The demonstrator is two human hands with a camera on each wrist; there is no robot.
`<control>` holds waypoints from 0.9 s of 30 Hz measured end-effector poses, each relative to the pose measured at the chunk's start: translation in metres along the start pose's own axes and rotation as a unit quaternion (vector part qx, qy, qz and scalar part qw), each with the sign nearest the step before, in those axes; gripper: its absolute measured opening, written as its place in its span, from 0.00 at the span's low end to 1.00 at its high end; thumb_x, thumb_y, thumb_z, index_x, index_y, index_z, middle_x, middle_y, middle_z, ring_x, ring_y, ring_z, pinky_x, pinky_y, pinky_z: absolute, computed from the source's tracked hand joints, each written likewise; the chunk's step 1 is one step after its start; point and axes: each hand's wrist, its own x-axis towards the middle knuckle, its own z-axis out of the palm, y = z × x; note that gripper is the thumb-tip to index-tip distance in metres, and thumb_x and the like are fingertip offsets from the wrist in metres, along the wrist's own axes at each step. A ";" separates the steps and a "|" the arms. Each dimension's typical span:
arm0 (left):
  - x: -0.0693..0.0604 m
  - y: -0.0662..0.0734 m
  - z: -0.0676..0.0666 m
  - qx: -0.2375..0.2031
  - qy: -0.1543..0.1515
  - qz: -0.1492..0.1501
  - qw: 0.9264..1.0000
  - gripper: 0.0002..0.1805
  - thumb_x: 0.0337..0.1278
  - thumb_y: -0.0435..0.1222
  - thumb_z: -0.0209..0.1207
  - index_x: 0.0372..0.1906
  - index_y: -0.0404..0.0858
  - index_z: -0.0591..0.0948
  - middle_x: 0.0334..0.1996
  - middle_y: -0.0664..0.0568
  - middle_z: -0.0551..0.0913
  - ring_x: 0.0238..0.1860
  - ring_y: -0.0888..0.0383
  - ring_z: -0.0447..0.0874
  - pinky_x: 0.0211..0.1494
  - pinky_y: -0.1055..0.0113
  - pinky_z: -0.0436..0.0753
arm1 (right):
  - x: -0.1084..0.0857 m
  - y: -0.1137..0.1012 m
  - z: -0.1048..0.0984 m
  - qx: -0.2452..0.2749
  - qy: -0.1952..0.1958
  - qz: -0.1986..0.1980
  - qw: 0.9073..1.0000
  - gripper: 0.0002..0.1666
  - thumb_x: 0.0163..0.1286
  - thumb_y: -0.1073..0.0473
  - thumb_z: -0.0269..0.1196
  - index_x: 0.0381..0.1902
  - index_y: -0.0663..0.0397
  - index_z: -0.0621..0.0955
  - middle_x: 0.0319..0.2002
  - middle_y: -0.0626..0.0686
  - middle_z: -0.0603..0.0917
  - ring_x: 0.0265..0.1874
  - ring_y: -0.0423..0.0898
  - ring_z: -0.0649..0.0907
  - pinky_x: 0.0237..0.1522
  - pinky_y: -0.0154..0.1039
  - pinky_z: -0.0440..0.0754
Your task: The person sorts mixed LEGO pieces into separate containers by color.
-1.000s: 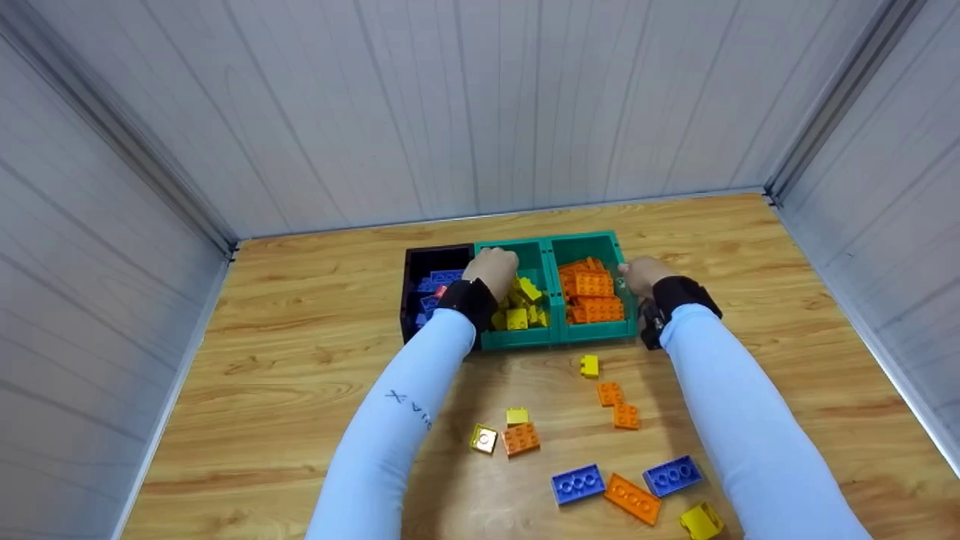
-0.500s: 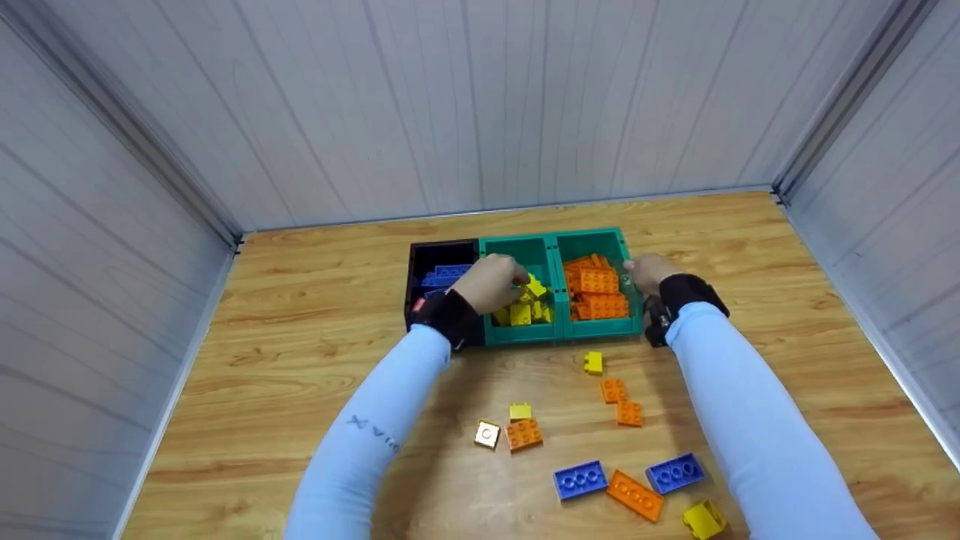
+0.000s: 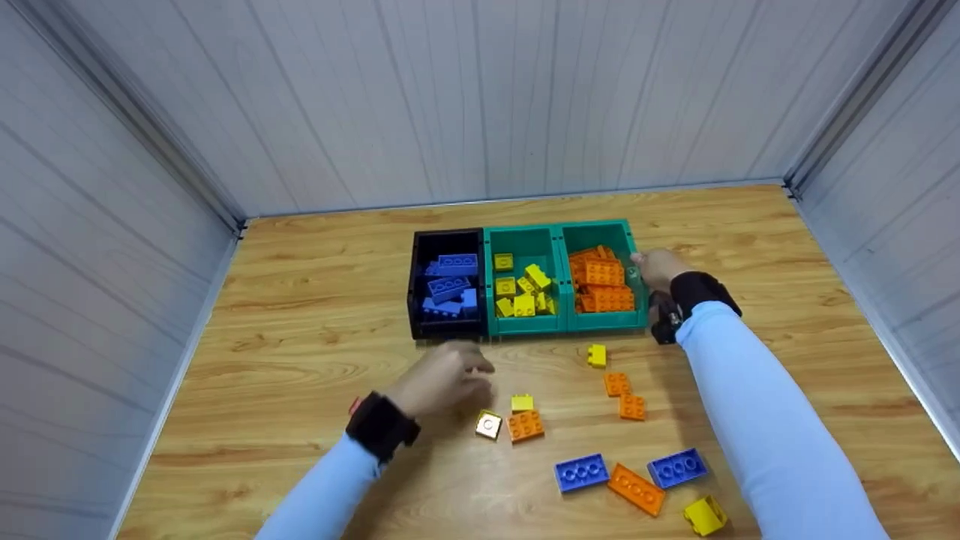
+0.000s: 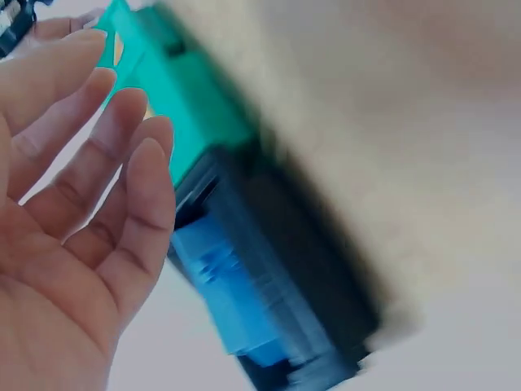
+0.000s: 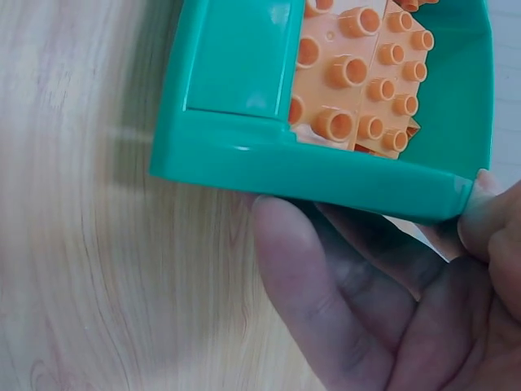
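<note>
My left hand is over the table in front of the bins, blurred in the head view. In the left wrist view its palm is bare and its fingers are loosely bent, holding nothing. A square yellow piece, a yellow brick and an orange brick lie near it. My right hand holds the outer side of the right-hand green bin, its fingers curled against the wall and at the corner. Orange bricks fill that bin.
A black bin with blue bricks and a green bin with yellow bricks stand left of the orange one. Loose blue bricks, an orange plate and yellow bricks lie in front. Panel walls enclose the table.
My left hand has left the yellow bin and moved back toward the table front, to the lower left. The right hand stays at the green bin's side.
</note>
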 end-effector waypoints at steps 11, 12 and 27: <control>-0.040 0.015 0.037 0.023 -0.036 -0.003 0.999 0.22 0.54 0.44 0.71 0.53 0.39 0.85 0.48 0.51 0.80 0.48 0.57 0.76 0.52 0.66 0.78 | -0.002 0.003 -0.001 0.015 0.015 0.012 1.000 0.28 0.83 0.62 0.30 0.75 0.71 0.51 0.74 0.71 0.49 0.61 0.65 0.73 0.50 0.49 0.81; -0.041 0.016 0.038 0.025 -0.040 -0.005 0.999 0.22 0.54 0.43 0.71 0.53 0.39 0.85 0.48 0.51 0.80 0.48 0.57 0.76 0.51 0.66 0.78 | -0.003 0.003 -0.001 0.011 0.021 0.016 1.000 0.29 0.83 0.61 0.31 0.75 0.71 0.52 0.74 0.71 0.51 0.54 0.65 0.78 0.42 0.48 0.84; -0.046 0.016 0.045 0.049 -0.028 -0.018 0.998 0.18 0.53 0.36 0.72 0.50 0.40 0.85 0.42 0.52 0.82 0.43 0.58 0.78 0.48 0.65 0.79 | 0.001 0.002 0.005 0.008 0.024 0.014 1.000 0.28 0.83 0.61 0.30 0.73 0.73 0.55 0.74 0.71 0.52 0.68 0.68 0.63 0.61 0.54 0.73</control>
